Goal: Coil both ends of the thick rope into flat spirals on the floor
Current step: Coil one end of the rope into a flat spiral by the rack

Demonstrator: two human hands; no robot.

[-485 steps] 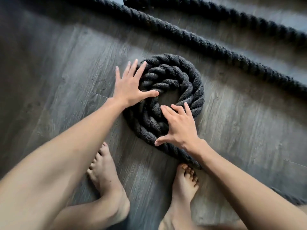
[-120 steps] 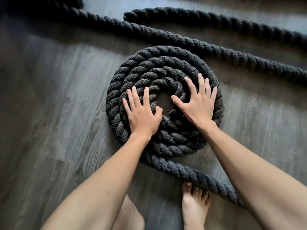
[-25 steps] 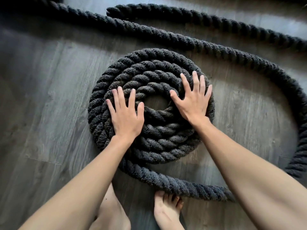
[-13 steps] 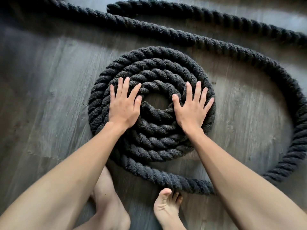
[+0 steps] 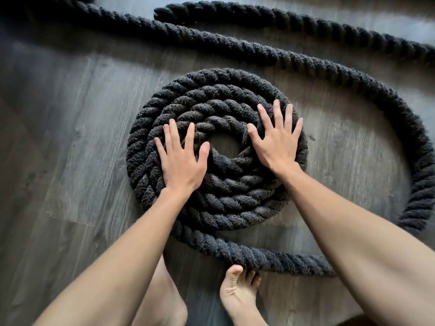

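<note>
A thick black twisted rope lies on the grey wood floor, one end wound into a flat spiral (image 5: 219,95) of several turns with a small bare gap at its centre. My left hand (image 5: 181,158) presses flat on the spiral's left side, fingers spread. On the right side rests my right hand (image 5: 276,140), also flat with fingers apart. Neither hand grips the rope. The uncoiled length (image 5: 397,128) leaves the spiral near my feet, loops around the right and runs along the top. The other rope end (image 5: 164,12) lies straight at the top.
My bare feet (image 5: 237,292) stand just below the spiral, the right toes touching the loose rope strand. Grey wood planks (image 5: 70,137) stretch to the left of the spiral.
The spiral has turned a little under my palms. My right hand has shifted up and rightwards on the coil, my left hand slightly down. The loose loop on the right has drawn closer.
</note>
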